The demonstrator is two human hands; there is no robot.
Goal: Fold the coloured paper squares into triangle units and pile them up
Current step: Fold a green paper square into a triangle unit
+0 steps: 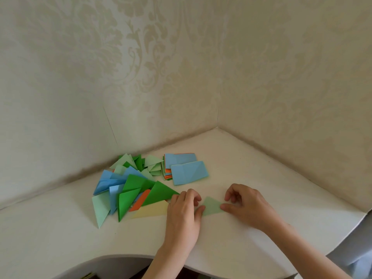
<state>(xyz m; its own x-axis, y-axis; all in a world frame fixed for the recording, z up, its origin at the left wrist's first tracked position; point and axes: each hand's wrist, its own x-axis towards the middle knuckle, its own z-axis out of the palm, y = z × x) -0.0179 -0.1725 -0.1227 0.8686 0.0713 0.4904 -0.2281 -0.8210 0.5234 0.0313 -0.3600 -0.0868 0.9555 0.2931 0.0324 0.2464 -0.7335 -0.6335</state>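
Note:
A pale green paper triangle (212,207) lies flat on the white table (251,178), between my hands. My left hand (184,212) presses its left corner with the thumb, fingers curled above. My right hand (246,204) presses the right corner with its thumb, the other fingers curled and lifted. To the left sits a loose pile of folded triangles (130,186) in dark green, pale green, blue, orange and yellow. Behind the pale green triangle is a stack of unfolded paper (181,164) with a creased blue sheet (189,172) leaning on its front.
The table fits into a corner of two wallpapered walls (181,77). Its front edge curves inward near my body, and its right edge (362,216) ends close to my right forearm.

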